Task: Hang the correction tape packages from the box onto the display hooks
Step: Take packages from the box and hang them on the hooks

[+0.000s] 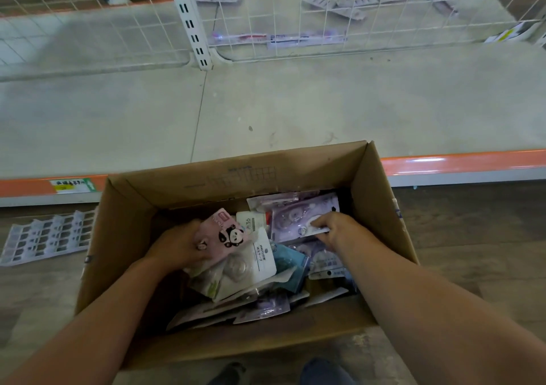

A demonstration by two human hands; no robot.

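Observation:
An open cardboard box (381, 195) stands on the floor in front of me, holding several correction tape packages. My left hand (180, 246) grips a pink package with a panda picture (227, 231) at the box's left side. My right hand (336, 228) pinches the edge of a purple package (292, 216) at the box's far right. A white package (263, 254) and a blue one (288, 259) lie between my hands. More purple packages (266, 308) lie along the near side.
A low white shelf (266, 104) with an orange front edge (458, 163) runs behind the box. A white wire grid panel (295, 18) stands at its back, with packages lying beyond it. A white plastic strip rack (47, 237) lies on the wooden floor at left.

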